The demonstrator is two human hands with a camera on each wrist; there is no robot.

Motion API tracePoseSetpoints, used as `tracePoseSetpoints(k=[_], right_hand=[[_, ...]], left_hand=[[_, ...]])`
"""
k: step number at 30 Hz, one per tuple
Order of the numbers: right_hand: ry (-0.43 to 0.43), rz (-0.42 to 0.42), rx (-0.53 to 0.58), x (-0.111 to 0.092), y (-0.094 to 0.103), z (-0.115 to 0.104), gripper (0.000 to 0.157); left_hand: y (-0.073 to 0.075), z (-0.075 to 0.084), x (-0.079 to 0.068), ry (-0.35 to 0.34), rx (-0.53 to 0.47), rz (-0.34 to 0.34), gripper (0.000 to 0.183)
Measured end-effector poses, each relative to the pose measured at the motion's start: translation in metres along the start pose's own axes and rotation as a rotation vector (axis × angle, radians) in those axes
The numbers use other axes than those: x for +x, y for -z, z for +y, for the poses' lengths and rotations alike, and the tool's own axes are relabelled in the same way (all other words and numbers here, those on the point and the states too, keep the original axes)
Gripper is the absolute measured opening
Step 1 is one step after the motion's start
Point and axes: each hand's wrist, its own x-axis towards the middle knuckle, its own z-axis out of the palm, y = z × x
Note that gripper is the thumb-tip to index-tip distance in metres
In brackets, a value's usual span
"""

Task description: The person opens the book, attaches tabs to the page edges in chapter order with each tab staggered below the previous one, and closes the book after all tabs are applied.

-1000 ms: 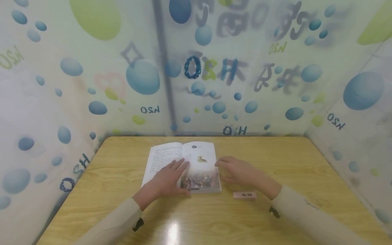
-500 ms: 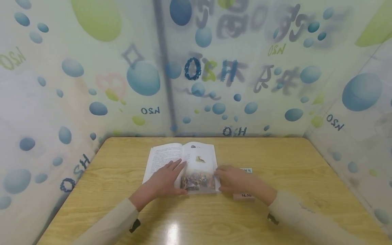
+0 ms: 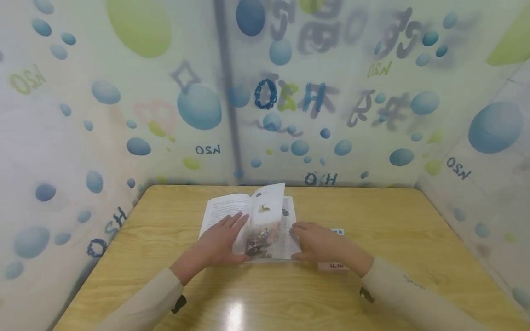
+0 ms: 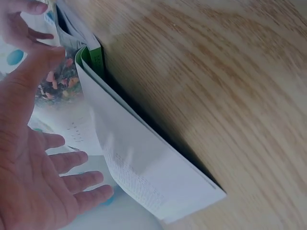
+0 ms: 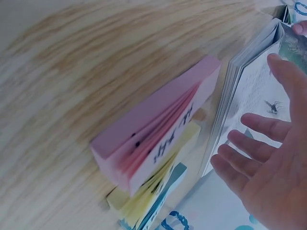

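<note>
An open book [image 3: 225, 207] lies on the table with one illustrated page [image 3: 263, 225] raised and leaning left of the right-hand pages. My left hand [image 3: 217, 243] lies over the left page near the spine; its fingers look extended and spread in the left wrist view. Along the book's right edge is my right hand [image 3: 320, 243], fingers spread and loosely bent, nothing held between them in the right wrist view. Just beside that hand stand pads of sticky notes: pink [image 5: 153, 129], yellow [image 5: 192, 136] and blue [image 5: 173, 181]. In the head view the right hand partly hides them.
The wooden table [image 3: 157, 216] extends around the book on all sides. Patterned walls [image 3: 352, 115] with blue and green dots rise behind it and at both sides.
The illustrated page lay flat at first; now it is lifted and swung leftward, baring the page beneath. The right hand has shifted slightly downward; the left hand stays near the spine.
</note>
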Motion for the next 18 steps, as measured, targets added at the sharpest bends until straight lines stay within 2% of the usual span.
tracePoseSetpoints(k=[3,7,11,14,18], right_hand=[[-0.019,-0.025,0.019,0.000,0.002,-0.004,0.069],[-0.023,-0.043,0.012,-0.001,0.002,-0.006,0.070],[-0.011,-0.038,-0.014,-0.001,0.000,-0.004,0.069],[-0.004,-0.036,-0.021,-0.001,-0.001,-0.003,0.068],[-0.005,-0.039,-0.019,0.000,-0.002,-0.003,0.070]], left_hand=[[0.002,-0.005,-0.003,0.007,-0.007,0.035,0.106],[0.005,-0.014,-0.010,0.025,-0.068,0.109,0.092],[0.012,-0.027,-0.021,0.136,-0.177,0.129,0.095],[0.016,-0.036,-0.030,0.198,-0.162,0.110,0.107],[0.019,-0.046,-0.038,0.202,-0.084,0.086,0.108]])
